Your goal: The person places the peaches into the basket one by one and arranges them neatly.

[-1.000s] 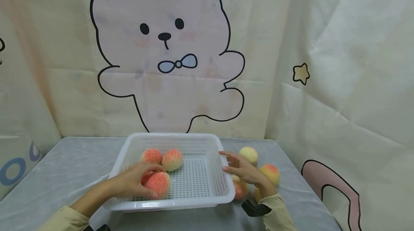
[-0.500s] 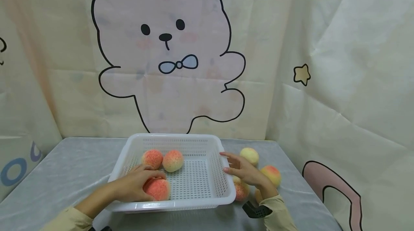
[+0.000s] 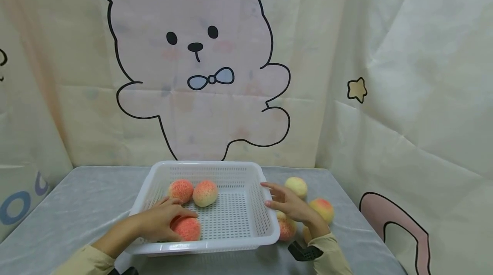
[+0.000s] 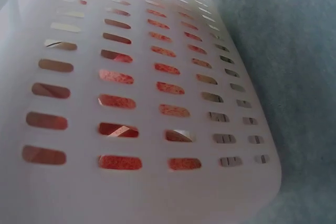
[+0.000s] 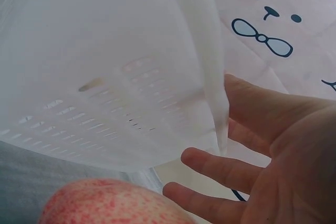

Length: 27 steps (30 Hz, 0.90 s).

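Note:
A white slotted plastic basket [image 3: 227, 244] stands on the table. In its front left part my left hand [image 3: 159, 221] grips a red peach [image 3: 188, 229], fingers over the top and thumb at the near side. Red shows through the slots of the basket wall [image 4: 152, 182] in the left wrist view; the fingers are mostly hidden there. Two more peaches, one red [image 3: 181, 190] and one paler [image 3: 205, 193], lie behind that hand. At the right rim, my right hand [image 3: 289, 203] touches the basket with loosely extended fingers [image 5: 226, 166]; a speckled peach [image 5: 110, 203] lies below them.
Several peaches sit right of the basket: a pale yellow one [image 3: 296, 187], a yellow-orange one [image 3: 322, 210] and a speckled red one [image 3: 286, 227], with another partly hidden behind the right wrist. A grey cloth covers the table [image 3: 104, 189]. A printed curtain [image 3: 300, 129] hangs behind.
My left hand has lowered the peach toward the basket's front left floor, and its fingers now cover more of it. The right hand stays at the rim.

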Motion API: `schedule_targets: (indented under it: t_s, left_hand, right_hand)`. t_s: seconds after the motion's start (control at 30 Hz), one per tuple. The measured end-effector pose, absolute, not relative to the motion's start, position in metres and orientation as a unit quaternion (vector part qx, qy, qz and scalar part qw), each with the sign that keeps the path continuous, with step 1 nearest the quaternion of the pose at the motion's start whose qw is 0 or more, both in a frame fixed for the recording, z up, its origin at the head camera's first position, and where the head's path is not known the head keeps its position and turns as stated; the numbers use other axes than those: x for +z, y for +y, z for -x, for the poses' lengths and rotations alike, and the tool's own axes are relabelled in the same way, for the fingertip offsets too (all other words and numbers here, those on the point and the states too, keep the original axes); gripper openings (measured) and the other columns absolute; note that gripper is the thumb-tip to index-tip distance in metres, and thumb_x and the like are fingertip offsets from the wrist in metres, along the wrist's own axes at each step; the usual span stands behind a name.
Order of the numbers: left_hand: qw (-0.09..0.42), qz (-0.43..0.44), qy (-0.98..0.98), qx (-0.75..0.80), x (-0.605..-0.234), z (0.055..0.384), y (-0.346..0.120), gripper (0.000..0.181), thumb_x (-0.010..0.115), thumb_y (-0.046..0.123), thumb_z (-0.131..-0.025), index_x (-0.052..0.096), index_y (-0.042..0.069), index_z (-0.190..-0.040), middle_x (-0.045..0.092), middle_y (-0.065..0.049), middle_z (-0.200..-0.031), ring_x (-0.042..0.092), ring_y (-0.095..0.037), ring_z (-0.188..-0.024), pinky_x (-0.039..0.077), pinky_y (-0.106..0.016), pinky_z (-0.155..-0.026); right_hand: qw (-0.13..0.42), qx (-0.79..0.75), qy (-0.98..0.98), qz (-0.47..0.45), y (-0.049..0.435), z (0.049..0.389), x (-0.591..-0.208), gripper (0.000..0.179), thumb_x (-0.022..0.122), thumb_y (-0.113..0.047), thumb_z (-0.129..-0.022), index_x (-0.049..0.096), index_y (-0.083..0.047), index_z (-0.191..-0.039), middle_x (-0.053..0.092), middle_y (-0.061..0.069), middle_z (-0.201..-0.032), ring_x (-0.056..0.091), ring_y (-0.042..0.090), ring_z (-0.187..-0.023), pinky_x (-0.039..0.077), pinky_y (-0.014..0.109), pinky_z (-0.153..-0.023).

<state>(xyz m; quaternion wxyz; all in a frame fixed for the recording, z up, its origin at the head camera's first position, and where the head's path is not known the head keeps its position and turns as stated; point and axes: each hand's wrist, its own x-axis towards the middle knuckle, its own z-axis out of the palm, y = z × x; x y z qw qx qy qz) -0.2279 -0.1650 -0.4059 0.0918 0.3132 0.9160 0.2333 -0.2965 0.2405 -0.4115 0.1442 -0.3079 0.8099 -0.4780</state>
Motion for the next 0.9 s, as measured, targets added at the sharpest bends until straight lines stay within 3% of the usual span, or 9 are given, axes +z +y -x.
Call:
schedule_targets:
  t_s: [0.13,0.37,0.5,0.63,0.73,0.9]
  left_hand:
    - [0.103,-0.303,0.916,0.244,-0.406,0.229,-0.164,0.062,0.086,0.036,-0.077,0.067,0.017,-0.132,0.065,-0.008,-0.139,0.039,-0.054,-0.14,0.013,-0.082,-0.11]
    - [0.124,-0.284,0.908,0.283,-0.404,0.23,-0.165,0.061,0.085,0.03,-0.078,0.065,0.013,-0.134,0.061,-0.013,-0.142,0.034,-0.054,-0.145,0.006,-0.081,-0.111]
    - [0.129,-0.279,0.899,0.312,-0.401,0.229,-0.169,0.061,0.08,0.034,-0.085,0.06,0.013,-0.138,0.062,-0.013,-0.137,0.051,-0.041,-0.13,0.027,-0.075,-0.11]
    - [0.114,-0.275,0.89,0.344,-0.395,0.229,-0.173,0.061,0.074,0.038,-0.091,0.056,0.009,-0.142,0.061,-0.011,-0.137,0.053,-0.032,-0.125,0.042,-0.067,-0.104]
    - [0.098,-0.27,0.885,0.367,-0.391,0.23,-0.176,0.062,0.071,0.039,-0.094,0.054,0.005,-0.143,0.06,-0.014,-0.143,0.052,-0.038,-0.134,0.043,-0.066,-0.106]
    - [0.06,-0.26,0.884,0.385,-0.384,0.228,-0.182,0.058,0.068,0.041,-0.095,0.055,0.01,-0.143,0.059,-0.015,-0.143,0.053,-0.042,-0.133,0.048,-0.065,-0.1]
  right_hand:
    - [0.146,-0.475,0.814,0.3,0.24,0.296,-0.412,0.064,0.061,-0.022,-0.102,0.034,0.0,-0.155,0.052,0.028,-0.148,0.053,0.046,-0.134,0.053,0.051,-0.102]
    - [0.151,-0.482,0.807,0.305,0.239,0.297,-0.41,0.065,0.061,-0.022,-0.102,0.032,0.002,-0.156,0.052,0.03,-0.147,0.057,0.043,-0.13,0.056,0.039,-0.098]
    - [0.153,-0.483,0.808,0.303,0.238,0.298,-0.411,0.066,0.062,-0.023,-0.102,0.033,0.0,-0.156,0.052,0.028,-0.147,0.057,0.042,-0.13,0.057,0.039,-0.098]
    - [0.15,-0.478,0.81,0.305,0.238,0.298,-0.411,0.066,0.062,-0.023,-0.101,0.033,0.001,-0.155,0.053,0.029,-0.146,0.057,0.042,-0.13,0.057,0.039,-0.097]
    - [0.152,-0.479,0.81,0.304,0.239,0.298,-0.412,0.066,0.062,-0.023,-0.101,0.033,0.001,-0.155,0.052,0.029,-0.146,0.057,0.042,-0.13,0.057,0.037,-0.097]
    - [0.156,-0.484,0.807,0.302,0.241,0.298,-0.412,0.066,0.062,-0.022,-0.102,0.032,0.001,-0.156,0.051,0.029,-0.147,0.055,0.043,-0.132,0.057,0.036,-0.097]
